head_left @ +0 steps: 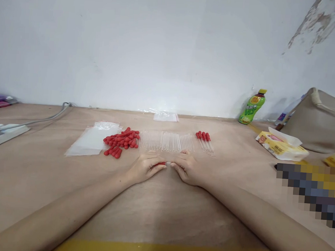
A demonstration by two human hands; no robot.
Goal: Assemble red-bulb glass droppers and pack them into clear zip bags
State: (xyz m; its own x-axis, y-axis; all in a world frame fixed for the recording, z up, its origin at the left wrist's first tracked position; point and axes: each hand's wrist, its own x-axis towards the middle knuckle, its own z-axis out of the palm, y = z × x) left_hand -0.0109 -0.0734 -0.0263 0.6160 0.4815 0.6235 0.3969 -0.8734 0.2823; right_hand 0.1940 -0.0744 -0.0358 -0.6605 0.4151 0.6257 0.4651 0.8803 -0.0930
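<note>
Bare tabletop [161, 213] nearside; glass tubes [166, 140] and red bulbs [122, 141] block ahead.

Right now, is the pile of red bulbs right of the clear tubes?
No, the red bulbs lie left of the clear tubes, beside the plastic bags.

Both hands forward, meeting at centre.
Left hand [145, 169] and right hand [187, 169] palm-down, fingers curled, fingertips pinched close together, nearly touching each other.

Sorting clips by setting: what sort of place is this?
Probably a hand-assembly workbench: a pile of red rubber bulbs, a row of clear tubes and flat plastic bags lie on a plain table.
</note>
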